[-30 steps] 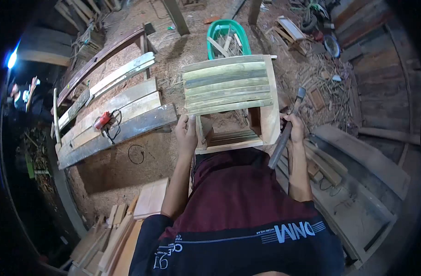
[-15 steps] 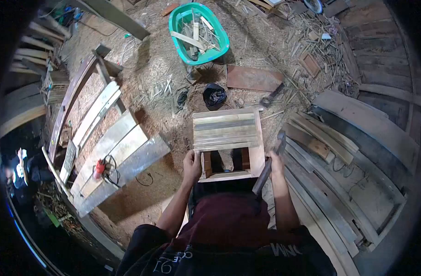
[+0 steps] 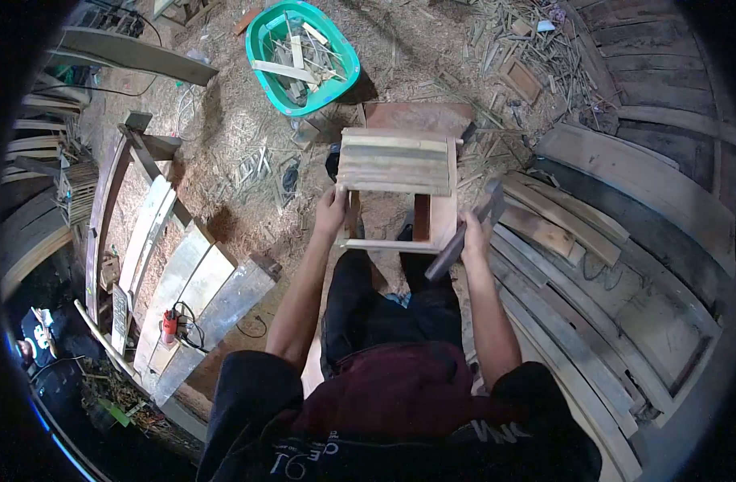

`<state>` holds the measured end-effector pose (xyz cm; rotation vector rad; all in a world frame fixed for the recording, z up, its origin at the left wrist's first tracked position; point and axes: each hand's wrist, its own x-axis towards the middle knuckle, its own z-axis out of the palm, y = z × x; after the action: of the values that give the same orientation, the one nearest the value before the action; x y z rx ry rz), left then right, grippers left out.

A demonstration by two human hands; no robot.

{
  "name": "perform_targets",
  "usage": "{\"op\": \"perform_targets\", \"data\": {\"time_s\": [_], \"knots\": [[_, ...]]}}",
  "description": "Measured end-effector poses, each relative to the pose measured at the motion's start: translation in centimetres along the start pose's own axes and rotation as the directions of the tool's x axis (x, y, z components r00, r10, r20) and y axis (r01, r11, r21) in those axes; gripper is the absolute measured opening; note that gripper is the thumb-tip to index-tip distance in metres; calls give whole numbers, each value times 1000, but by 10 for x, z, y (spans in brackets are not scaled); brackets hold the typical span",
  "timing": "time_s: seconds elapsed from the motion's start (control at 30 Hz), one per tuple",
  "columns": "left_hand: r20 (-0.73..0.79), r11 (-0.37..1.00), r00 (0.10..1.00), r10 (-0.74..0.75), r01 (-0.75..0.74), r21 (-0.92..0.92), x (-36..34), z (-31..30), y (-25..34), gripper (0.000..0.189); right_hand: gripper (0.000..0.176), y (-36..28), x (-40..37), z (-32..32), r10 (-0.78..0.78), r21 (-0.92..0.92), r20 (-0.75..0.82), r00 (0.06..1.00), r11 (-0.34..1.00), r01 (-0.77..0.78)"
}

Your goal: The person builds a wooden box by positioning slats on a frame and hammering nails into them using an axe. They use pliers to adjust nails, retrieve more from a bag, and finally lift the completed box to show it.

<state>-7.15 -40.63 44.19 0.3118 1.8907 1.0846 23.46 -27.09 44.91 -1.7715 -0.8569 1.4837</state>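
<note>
A wooden box-like frame [image 3: 442, 217], slatted across its far half and open through its near half, is held up in front of my body. My left hand [image 3: 331, 210] is closed around its left side. At the right side, my right hand [image 3: 475, 238] is closed around the handle of a hammer [image 3: 446, 261], with fingers also against the frame's edge. The hammer lies at a slant, its head toward the upper right. Through the frame's opening I see part of my legs and the floor; my fingertips are partly hidden.
A green basin [image 3: 353, 74] of wood scraps stands ahead on the shaving-strewn floor. To the left, a red power tool [image 3: 169, 328] with a cord rests on boards [image 3: 187, 285]. Long planks [image 3: 561, 313] lie at the right. A person [image 3: 40, 337] is at far left.
The wooden frame, both hands and the hammer have moved away from my body, showing more of my legs. The view has shifted, and the basin appears farther left.
</note>
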Motion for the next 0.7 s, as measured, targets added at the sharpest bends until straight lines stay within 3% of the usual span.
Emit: {"op": "perform_targets", "data": {"time_s": [0.1, 0.27, 0.3, 0.4, 0.47, 0.53, 0.6, 0.7], "knots": [[-34, 999, 999, 8, -9, -31, 56, 36, -31, 41, 30, -8, 72, 25, -84, 26, 111, 990, 996, 81], [-127, 971, 966, 225, -233, -48, 162, 100, -64, 39, 30, 50, 199, 51, -82, 63, 143, 986, 995, 74], [-130, 966, 961, 244, -253, -57, 178, 109, -80, 38, 27, 57, 219, 60, -133, 11, 144, 981, 991, 133], [-119, 919, 929, 351, -366, -144, 254, 136, -124, 37, 40, 106, 299, 76, -62, -89, 177, 982, 993, 79], [-129, 915, 919, 374, -388, -109, 303, 151, -144, 37, 40, 153, 361, 101, -285, 9, 47, 957, 958, 285], [-132, 892, 890, 436, -447, -69, 348, 168, -172, 39, 21, 188, 398, 118, -394, 142, -15, 919, 909, 392], [-102, 891, 900, 424, -434, -132, 378, 178, -186, 39, 20, 223, 434, 124, -366, 114, -4, 931, 924, 364], [-90, 904, 900, 427, -427, 16, 394, 187, -195, 38, 22, 247, 465, 137, -482, 39, 17, 876, 876, 481]]}}
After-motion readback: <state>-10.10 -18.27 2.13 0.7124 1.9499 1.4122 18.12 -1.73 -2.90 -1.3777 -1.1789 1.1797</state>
